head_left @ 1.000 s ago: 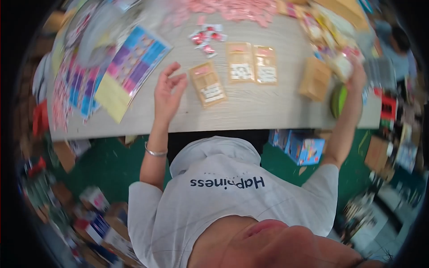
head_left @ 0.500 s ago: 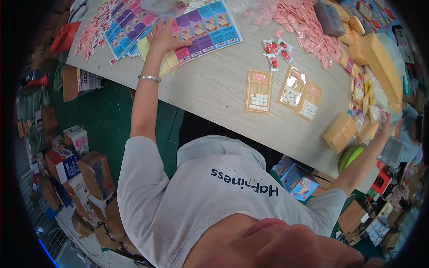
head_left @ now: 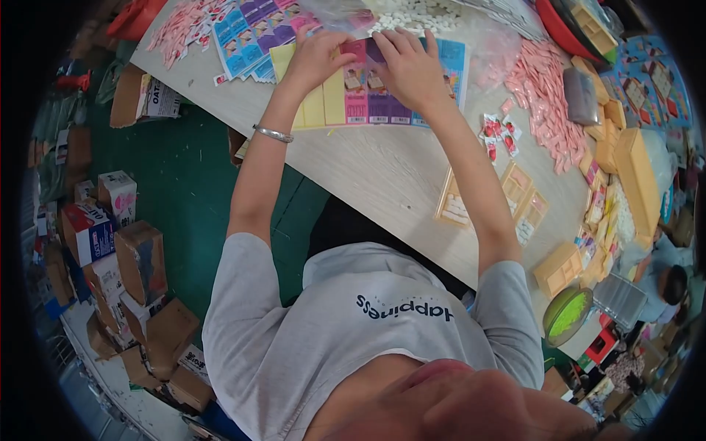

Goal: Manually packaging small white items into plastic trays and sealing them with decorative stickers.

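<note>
A sheet of printed stickers (head_left: pixel 401 114) in pink, purple and blue lies at the table's far side, with bare yellow backing (head_left: pixel 310 110) at its left. My left hand (head_left: pixel 318 60) rests over the yellow part, thumb and forefinger apart beside the pink strip. Across the purple and blue strips lies my right hand (head_left: pixel 415 73), fingers stretched toward the sheet's far edge. More sticker sheets (head_left: pixel 239 51) lie to the left. Closer to me, partly behind my right forearm, are a filled tray (head_left: pixel 450 202) and another open tray (head_left: pixel 521 192) with white pieces.
Pink sachets (head_left: pixel 548 103) are heaped at the right, with strawberry-print packets (head_left: pixel 501 132) beside them. White pieces (head_left: pixel 419 16) lie beyond the sheet. Empty cream trays (head_left: pixel 559 270) and a green-filled bowl (head_left: pixel 568 316) stand at the right edge. Cardboard boxes (head_left: pixel 140 261) are stacked at the left.
My right hand has come from the cream trays at the far right onto the sticker sheet. My left hand has stayed at the sheet, and more yellow backing shows. The view has shifted.
</note>
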Available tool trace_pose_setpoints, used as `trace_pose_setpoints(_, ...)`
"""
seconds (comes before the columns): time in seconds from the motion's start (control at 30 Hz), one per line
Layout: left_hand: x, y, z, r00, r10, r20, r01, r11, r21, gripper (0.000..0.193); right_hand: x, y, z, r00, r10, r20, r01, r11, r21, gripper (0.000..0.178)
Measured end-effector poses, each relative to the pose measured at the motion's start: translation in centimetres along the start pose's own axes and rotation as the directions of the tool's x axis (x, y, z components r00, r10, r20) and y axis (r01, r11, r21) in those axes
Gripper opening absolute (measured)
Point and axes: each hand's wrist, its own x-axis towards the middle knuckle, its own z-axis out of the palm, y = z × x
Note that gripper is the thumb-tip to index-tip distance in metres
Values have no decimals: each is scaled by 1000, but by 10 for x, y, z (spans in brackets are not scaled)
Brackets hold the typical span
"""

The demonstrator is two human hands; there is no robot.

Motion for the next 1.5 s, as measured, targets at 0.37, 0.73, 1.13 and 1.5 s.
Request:
trace_pose_setpoints(0.37, -16, -37, -12, 963, -253, 89, 247, 967, 69, 22, 37, -18, 67, 996, -83, 37, 75, 983, 168, 39)
trace_pose_setpoints(0.73, -3, -29, 10, 994, -95, 45, 100, 989, -111, 27, 13, 6, 76, 986, -154, -67, 159, 984, 80, 33)
trace_pose_setpoints(1.13, 34, 29, 6, 962, -270, 34, 239, 899, 368, 70, -121, -58, -227, 660, -111, 743, -665, 373, 646, 18)
trace_pose_setpoints(1.5, -86, 251, 32, 574, -13, 819, 721, 483, -498, 27, -240, -4, -208, 314, 705, 636, -755, -221, 618, 20)
